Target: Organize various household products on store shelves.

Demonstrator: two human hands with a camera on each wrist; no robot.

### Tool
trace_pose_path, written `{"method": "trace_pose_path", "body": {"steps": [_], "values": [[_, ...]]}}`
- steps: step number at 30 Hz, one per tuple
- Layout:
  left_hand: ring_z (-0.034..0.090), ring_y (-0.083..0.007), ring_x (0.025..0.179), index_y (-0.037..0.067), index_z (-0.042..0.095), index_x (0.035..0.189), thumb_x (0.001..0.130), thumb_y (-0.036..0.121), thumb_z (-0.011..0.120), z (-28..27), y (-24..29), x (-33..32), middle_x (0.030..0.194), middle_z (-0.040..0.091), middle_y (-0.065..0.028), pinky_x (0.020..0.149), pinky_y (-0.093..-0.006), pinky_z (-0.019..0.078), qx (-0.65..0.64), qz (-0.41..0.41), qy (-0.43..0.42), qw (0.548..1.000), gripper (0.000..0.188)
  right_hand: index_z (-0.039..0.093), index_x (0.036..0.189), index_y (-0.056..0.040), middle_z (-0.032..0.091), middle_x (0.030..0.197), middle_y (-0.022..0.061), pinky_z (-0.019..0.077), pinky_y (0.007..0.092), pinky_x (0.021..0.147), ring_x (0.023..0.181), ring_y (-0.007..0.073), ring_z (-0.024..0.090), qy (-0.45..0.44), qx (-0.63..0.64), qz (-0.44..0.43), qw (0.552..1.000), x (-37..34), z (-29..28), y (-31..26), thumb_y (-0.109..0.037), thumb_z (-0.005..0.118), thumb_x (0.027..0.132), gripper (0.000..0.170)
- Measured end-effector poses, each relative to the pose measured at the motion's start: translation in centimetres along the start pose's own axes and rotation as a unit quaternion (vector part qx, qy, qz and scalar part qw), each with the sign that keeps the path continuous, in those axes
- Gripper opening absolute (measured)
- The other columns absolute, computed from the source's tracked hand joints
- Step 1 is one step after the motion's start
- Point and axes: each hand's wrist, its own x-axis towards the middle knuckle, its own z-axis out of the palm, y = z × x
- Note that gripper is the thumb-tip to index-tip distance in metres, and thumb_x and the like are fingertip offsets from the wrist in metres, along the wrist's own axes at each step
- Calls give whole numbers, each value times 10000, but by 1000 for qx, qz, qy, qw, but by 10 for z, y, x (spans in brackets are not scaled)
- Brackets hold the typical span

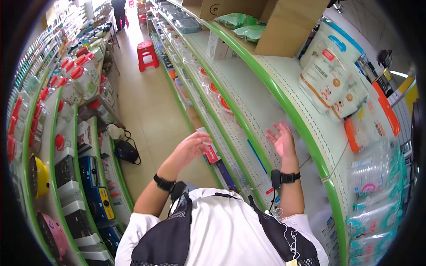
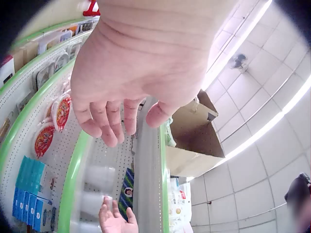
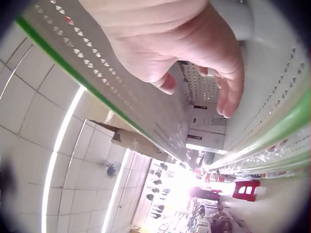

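Observation:
In the head view the left hand (image 1: 191, 147) hangs in the air in front of the green-edged shelves, its fingers loosely bent and holding nothing. The right hand (image 1: 282, 139) is raised palm up beside the shelf edge (image 1: 310, 137), fingers relaxed and apart, with nothing in it. Seen from the left wrist, the left hand (image 2: 131, 77) is large with fingers hanging down, and the right hand (image 2: 117, 221) shows below it. In the right wrist view the right hand (image 3: 189, 53) is between two shelf boards, near white boxes (image 3: 206, 124) further back.
A cardboard box (image 1: 284, 31) with green packets (image 1: 248, 32) stands on the top shelf, with plastic-wrapped packs (image 1: 333, 84) to the right. Down the aisle are a red stool (image 1: 147, 55) and a standing person (image 1: 119, 13). A black bag (image 1: 127, 151) lies by the left shelves.

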Motion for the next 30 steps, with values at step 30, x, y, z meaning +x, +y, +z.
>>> {"method": "trace_pose_path", "body": {"steps": [30], "values": [[421,-281,1368,173,403,1519,1034,472,455,-1,57,462,1585,370,-54,1071,-573,395,204,-210,-133,947,572,543,1328,-110,614,1251,159,484,578,991,1125,307,593,192,-22,-188,963,200,70,2,-388,536,1030,408]]}}
